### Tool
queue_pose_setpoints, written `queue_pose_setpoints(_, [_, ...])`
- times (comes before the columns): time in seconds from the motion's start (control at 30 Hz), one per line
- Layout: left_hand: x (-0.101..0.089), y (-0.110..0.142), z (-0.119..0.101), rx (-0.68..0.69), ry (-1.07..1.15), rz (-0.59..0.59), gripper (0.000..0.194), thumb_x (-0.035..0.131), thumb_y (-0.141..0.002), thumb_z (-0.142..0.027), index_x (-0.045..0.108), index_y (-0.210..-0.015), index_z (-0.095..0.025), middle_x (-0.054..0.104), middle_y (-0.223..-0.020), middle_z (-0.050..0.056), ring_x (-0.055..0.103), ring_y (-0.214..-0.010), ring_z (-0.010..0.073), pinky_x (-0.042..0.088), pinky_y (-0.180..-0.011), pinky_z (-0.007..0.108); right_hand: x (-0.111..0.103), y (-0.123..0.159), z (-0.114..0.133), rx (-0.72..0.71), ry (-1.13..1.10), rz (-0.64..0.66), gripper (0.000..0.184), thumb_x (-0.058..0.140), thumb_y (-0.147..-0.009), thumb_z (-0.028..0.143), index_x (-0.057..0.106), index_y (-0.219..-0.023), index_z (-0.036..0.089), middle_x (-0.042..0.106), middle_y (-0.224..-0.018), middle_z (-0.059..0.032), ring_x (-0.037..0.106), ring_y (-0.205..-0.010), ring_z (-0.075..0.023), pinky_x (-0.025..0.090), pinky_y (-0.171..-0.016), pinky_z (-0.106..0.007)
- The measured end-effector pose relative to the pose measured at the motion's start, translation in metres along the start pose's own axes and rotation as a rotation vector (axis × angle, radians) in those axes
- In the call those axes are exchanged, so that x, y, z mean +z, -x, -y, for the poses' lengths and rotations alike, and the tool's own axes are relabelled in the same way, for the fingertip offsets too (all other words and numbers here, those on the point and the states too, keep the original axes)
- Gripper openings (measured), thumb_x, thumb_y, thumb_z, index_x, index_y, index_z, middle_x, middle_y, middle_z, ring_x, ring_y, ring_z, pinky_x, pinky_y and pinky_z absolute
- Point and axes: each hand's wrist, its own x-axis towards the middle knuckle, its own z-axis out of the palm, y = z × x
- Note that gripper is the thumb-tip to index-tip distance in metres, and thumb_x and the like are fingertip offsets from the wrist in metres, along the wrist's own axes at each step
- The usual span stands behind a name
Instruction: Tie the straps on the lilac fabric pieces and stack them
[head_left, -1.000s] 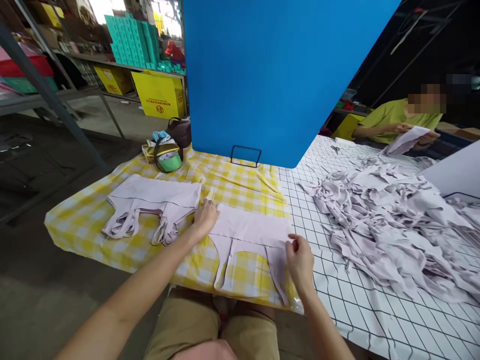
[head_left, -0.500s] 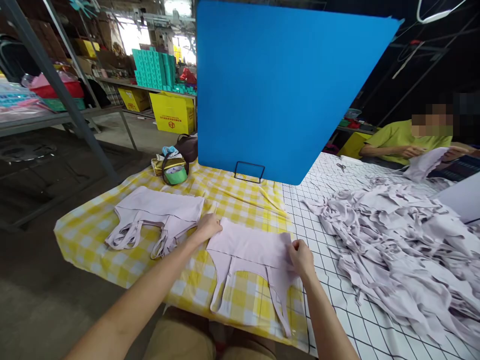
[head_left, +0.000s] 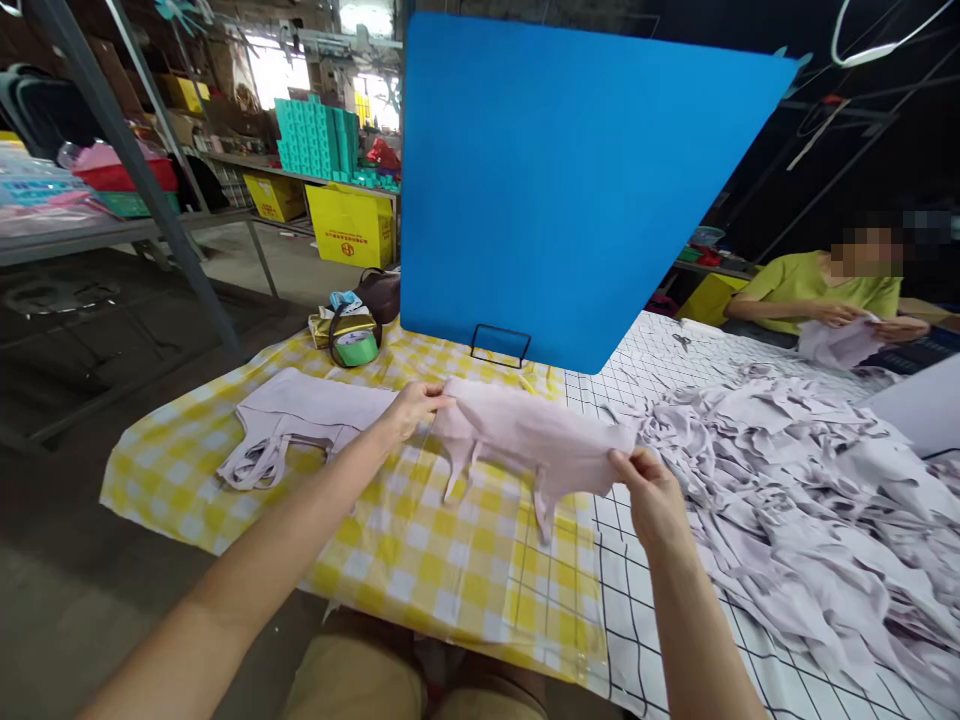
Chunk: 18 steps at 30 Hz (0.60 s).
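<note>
A pale lilac strappy top [head_left: 525, 430] is stretched sideways between my two hands, lifted above the yellow checked tablecloth [head_left: 465, 580] with its straps hanging down. My left hand [head_left: 417, 405] pinches its left upper corner. At the right end, my right hand [head_left: 651, 490] grips the other edge between thumb and fingers. To the left, a similar lilac top [head_left: 315, 408] lies flat on the cloth, its straps toward me; my left forearm hides part of it.
A large blue board [head_left: 562, 190] stands behind on a black wire stand [head_left: 500, 345]. Right of me lies a heap of lilac garments [head_left: 817, 520] on a white grid cloth [head_left: 637, 600]. Green tape [head_left: 355, 348] and scissors [head_left: 682, 341] lie farther back. A co-worker [head_left: 810, 290] handles lilac fabric at the far right.
Both my hands have raised the top off the cloth and moved it away from me, pulling it wider; my right hand went up and right. The co-worker's hands have shifted with their fabric.
</note>
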Motion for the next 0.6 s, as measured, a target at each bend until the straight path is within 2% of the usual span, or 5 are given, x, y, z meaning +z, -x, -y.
queue_pose_setpoints(0.1, [-0.016,0.018,-0.023,0.233,-0.014,0.006,0.024,0.068,-0.061,-0.033,0.065,-0.073,-0.013,0.064,-0.079,0.004,0.058,-0.08,0.0175,0.043,-0.08,0.031,-0.014,0.013,0.015,-0.138,-0.012,0.022,0.031,0.067,-0.064,0.046,0.062,-0.079,0.02,0.06,-0.078,-0.0036,0.053,-0.073,-0.0172,0.044,-0.066,-0.029])
queue_pose_setpoints(0.2, [-0.027,0.05,-0.017,0.395,-0.221,0.095,0.009,0.066,-0.064,-0.023,0.062,-0.062,-0.015,0.061,-0.081,0.004,0.058,-0.087,0.0181,0.043,-0.085,0.031,-0.024,0.035,0.005,-0.159,0.119,0.197,0.026,0.067,-0.066,0.043,0.065,-0.078,0.021,0.063,-0.086,-0.007,0.057,-0.079,-0.0214,0.046,-0.066,-0.031])
queue_pose_setpoints(0.37, [-0.032,0.107,0.033,0.325,-0.618,0.316,0.023,0.046,-0.065,-0.002,0.062,-0.059,-0.018,0.062,-0.089,0.005,0.057,-0.091,0.0184,0.041,-0.087,0.029,-0.026,0.081,-0.042,-0.085,0.277,0.463,0.014,0.062,-0.068,0.035,0.068,-0.072,0.023,0.068,-0.093,-0.008,0.057,-0.103,-0.0297,0.046,-0.08,-0.039])
queue_pose_setpoints(0.47, [-0.033,0.129,0.052,0.259,-0.712,0.408,0.028,0.043,-0.065,-0.001,0.064,-0.064,-0.02,0.063,-0.094,0.007,0.056,-0.093,0.0208,0.039,-0.088,0.028,-0.026,0.101,-0.063,-0.085,0.364,0.497,0.01,0.059,-0.067,0.028,0.068,-0.067,0.025,0.068,-0.097,-0.0065,0.057,-0.106,-0.0298,0.045,-0.085,-0.041])
queue_pose_setpoints(0.6, [-0.033,0.138,0.058,0.191,-0.682,0.414,0.028,0.044,-0.071,-0.009,0.067,-0.079,-0.023,0.062,-0.103,0.009,0.055,-0.097,0.0233,0.04,-0.087,0.028,-0.025,0.113,-0.073,-0.149,0.5,0.449,0.015,0.056,-0.065,0.025,0.07,-0.07,0.027,0.067,-0.103,-0.0057,0.059,-0.102,-0.0274,0.046,-0.084,-0.04])
